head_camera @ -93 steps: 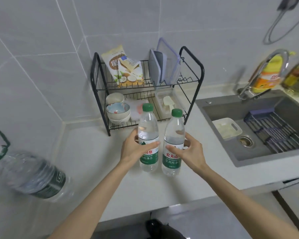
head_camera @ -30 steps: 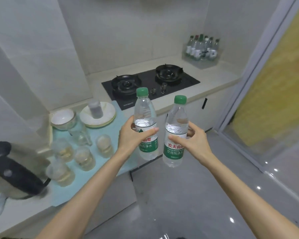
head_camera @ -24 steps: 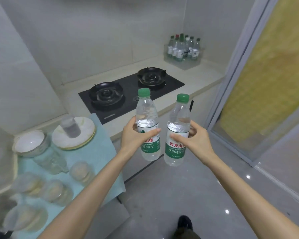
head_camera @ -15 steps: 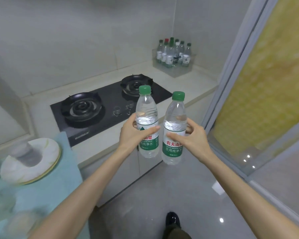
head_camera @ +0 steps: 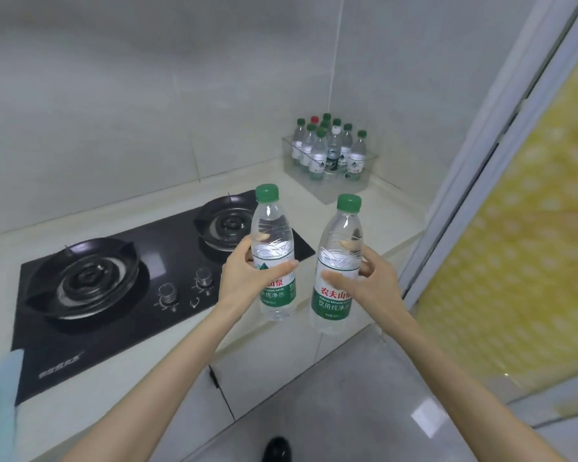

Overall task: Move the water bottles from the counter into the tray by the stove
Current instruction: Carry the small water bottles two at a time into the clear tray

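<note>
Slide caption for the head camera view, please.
Left hand grips the left bottle, right hand the right bottle, by the stove; the clear tray beyond holds more bottles.

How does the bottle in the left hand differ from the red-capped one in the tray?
The left-hand bottle has a green cap; the red-capped bottle, a red one. The left hand holds the left-hand bottle in the air; the red-capped bottle stands in the tray. Both are upright.

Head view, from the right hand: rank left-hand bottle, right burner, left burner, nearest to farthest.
1. Left-hand bottle: just left of the right hand, held in the left hand.
2. Right burner: behind that bottle, farther left.
3. Left burner: far left.
The right hand grips the right-hand bottle.
</note>
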The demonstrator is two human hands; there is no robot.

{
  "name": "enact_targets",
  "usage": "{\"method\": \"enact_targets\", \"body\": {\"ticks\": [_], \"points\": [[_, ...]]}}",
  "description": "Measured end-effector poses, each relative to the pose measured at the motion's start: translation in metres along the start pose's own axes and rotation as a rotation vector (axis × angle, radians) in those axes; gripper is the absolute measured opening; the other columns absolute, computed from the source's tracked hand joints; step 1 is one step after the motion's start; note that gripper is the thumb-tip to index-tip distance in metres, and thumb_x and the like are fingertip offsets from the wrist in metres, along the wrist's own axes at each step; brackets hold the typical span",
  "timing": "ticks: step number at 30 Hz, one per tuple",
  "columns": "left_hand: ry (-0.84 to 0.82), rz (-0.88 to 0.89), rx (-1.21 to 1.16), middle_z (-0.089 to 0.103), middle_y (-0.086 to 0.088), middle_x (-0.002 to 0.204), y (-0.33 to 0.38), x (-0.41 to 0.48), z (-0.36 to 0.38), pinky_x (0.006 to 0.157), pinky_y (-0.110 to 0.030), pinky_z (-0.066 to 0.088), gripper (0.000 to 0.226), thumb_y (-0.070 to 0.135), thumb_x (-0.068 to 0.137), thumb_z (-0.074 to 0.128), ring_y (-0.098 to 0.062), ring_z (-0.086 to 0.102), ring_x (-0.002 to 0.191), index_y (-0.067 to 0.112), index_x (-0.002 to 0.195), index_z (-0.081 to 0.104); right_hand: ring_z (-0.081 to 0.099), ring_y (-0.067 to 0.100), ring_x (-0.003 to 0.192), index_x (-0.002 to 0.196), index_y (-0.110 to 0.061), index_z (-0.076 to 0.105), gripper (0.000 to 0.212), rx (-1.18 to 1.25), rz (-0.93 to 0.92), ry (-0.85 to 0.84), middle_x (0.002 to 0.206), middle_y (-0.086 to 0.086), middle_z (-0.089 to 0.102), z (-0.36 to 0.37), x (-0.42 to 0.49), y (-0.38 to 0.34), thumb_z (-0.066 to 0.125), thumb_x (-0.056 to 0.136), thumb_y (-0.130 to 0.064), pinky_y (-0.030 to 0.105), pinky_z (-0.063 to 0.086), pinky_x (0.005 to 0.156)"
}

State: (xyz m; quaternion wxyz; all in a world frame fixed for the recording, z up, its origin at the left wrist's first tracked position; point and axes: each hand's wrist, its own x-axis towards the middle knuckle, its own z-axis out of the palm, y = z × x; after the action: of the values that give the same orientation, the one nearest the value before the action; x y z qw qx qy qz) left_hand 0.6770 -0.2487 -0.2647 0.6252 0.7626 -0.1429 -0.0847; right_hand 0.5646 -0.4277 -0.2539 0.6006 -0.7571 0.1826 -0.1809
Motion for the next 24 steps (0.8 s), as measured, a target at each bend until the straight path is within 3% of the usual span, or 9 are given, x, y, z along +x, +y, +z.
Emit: {"method": "enact_targets", "body": {"ticks": [5,9,15,20,24], "points": [[-0.012,-0.009,0.01,0.069,0.019,0.093,-0.013,0.079,0.043,0.077,-0.022,0.053,0.056,0.031,0.055,0.091,0.006,0.065,0.086,0.031,0.104,0.062,0.069,-0.001,0.088,0.118,-0.026,0.059,0.056,-0.062,-0.004,0.009,0.096,-0.017,0.072,-0.017,0.087,0.019,0.084,0.069,-0.019,0.022,0.055,0.077],[-0.048,-0.02,-0.003,0.071,0.016,0.094,-0.024,0.152,0.08,0.082,-0.03,0.057,0.059,0.035,0.052,0.091,0.004,0.067,0.086,0.032,0.103,0.062,0.069,0.007,0.093,0.125,-0.026,0.057,0.064,-0.107,0.006,0.027,0.101,-0.011,0.073,-0.03,0.167,0.033,0.085,0.067,-0.026,0.03,0.057,0.081],[-0.04,-0.052,0.049,0.07,0.012,0.099,-0.032,0.248,0.124,0.087,-0.038,0.056,0.071,0.047,0.045,0.088,-0.007,0.067,0.094,0.032,0.107,0.057,0.065,-0.001,0.093,0.121,-0.032,0.056,0.061,-0.173,0.004,0.025,0.096,-0.024,0.067,-0.048,0.27,0.051,0.084,0.068,-0.026,0.023,0.055,0.077],[0.016,-0.089,0.038,0.067,0.013,0.099,-0.043,0.299,0.154,0.083,-0.027,0.054,0.068,0.031,0.054,0.091,-0.008,0.065,0.096,0.027,0.111,0.055,0.065,0.005,0.094,0.119,-0.027,0.057,0.058,-0.206,0.043,-0.011,0.1,-0.01,0.07,-0.058,0.331,0.074,0.084,0.068,-0.022,0.014,0.049,0.069],[0.052,-0.118,0.036,0.068,0.012,0.097,-0.061,0.329,0.175,0.075,-0.018,0.05,0.068,0.025,0.055,0.092,-0.006,0.065,0.094,0.025,0.111,0.054,0.066,0.006,0.094,0.117,-0.029,0.057,0.058,-0.227,0.076,-0.07,0.101,-0.009,0.07,-0.067,0.376,0.099,0.084,0.067,-0.025,0.017,0.049,0.072]]}}
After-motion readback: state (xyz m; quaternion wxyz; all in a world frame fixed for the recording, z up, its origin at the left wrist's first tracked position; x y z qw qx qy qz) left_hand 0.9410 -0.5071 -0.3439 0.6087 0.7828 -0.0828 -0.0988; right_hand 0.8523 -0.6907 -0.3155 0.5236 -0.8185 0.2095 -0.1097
